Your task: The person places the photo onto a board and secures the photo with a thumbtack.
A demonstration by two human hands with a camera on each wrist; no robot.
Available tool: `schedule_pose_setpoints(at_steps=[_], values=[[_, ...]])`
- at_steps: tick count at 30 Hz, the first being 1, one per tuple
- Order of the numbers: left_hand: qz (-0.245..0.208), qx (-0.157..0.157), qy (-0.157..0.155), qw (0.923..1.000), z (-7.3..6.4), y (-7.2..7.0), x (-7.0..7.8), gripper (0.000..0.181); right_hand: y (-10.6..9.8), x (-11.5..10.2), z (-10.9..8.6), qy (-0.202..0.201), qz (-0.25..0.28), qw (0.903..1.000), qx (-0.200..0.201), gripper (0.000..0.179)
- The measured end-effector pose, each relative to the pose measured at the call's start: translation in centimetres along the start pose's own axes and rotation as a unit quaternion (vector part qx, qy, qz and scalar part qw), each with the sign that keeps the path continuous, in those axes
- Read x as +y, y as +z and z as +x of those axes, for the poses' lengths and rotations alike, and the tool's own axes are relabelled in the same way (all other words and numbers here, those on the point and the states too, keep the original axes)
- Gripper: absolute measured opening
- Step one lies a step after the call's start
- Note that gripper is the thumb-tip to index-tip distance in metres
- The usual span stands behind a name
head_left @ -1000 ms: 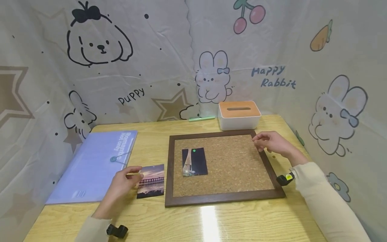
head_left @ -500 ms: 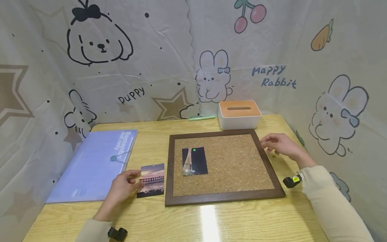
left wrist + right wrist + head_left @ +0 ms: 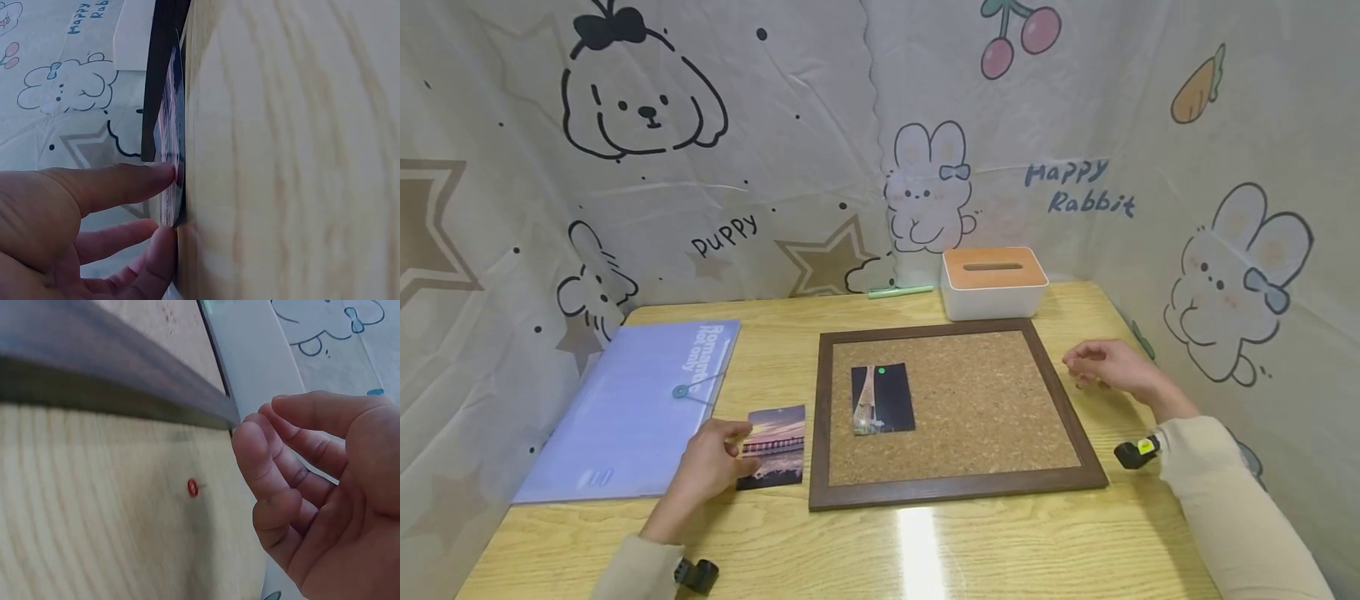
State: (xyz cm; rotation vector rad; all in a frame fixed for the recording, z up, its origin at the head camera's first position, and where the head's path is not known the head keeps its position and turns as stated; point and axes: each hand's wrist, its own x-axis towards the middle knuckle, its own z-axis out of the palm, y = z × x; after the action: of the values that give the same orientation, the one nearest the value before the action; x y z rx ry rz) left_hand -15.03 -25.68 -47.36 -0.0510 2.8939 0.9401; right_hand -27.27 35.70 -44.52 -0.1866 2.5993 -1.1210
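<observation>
A seaside pier photo (image 3: 778, 450) lies on the table, left of the cork board (image 3: 985, 417). My left hand (image 3: 711, 458) pinches its left side; in the left wrist view the thumb (image 3: 125, 185) lies on the print and a fingertip meets its edge. My right hand (image 3: 1116, 371) hovers off the board's right side, fingers loosely bent, holding nothing. Below it, the right wrist view shows a small red pushpin (image 3: 193, 487) lying on the table, apart from the fingers. A dark night photo (image 3: 891, 404) lies on the cork with a green pushpin (image 3: 882, 371) at its top.
A blue document folder (image 3: 625, 417) lies at the left of the table. Behind the board stands a white tissue box (image 3: 995, 300) with a wooden lid. A green pen (image 3: 900, 292) lies along the back edge. Printed curtains (image 3: 820, 125) enclose the table.
My right hand has moved right, from over the board's frame to the table beside it. The left hand has stayed at the pier photo, which has slid very slightly left.
</observation>
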Motion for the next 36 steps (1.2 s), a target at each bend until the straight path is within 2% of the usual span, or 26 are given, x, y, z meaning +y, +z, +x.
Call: schedule_pose_setpoints(at_steps=[7, 15, 21, 28, 32, 36], values=[[-0.028, -0.003, -0.007, 0.9996, -0.1, -0.2, -0.2, 0.058, -0.2, 1.3, -0.2, 0.021, -0.017, 0.9996, -0.005, 0.037], [-0.048, -0.004, -0.026, 0.9985, 0.3, -0.8, -0.5, 0.039, 0.1, 1.9, -0.4, 0.029, -0.030, 0.9991, 0.002, 0.025], [-0.099, -0.025, -0.055, 0.9933, 0.3, -1.4, -0.6, 0.037, 0.5, 2.5, -0.1, 0.016, -0.064, 0.9978, 0.003, 0.018], [-0.116, -0.032, -0.052, 0.9913, 0.4, -1.8, -1.0, 0.038, 0.9, 2.7, 0.1, 0.003, -0.094, 0.9955, 0.017, 0.013], [-0.149, -0.037, -0.054, 0.9866, 0.5, -1.9, -1.2, 0.040, 0.9, 2.7, 0.1, 0.000, -0.107, 0.9941, 0.017, 0.012], [-0.198, -0.047, -0.056, 0.9775, 0.6, -2.1, -1.2, 0.041, 0.7, 2.6, 0.1, 0.003, -0.102, 0.9946, 0.019, 0.013]])
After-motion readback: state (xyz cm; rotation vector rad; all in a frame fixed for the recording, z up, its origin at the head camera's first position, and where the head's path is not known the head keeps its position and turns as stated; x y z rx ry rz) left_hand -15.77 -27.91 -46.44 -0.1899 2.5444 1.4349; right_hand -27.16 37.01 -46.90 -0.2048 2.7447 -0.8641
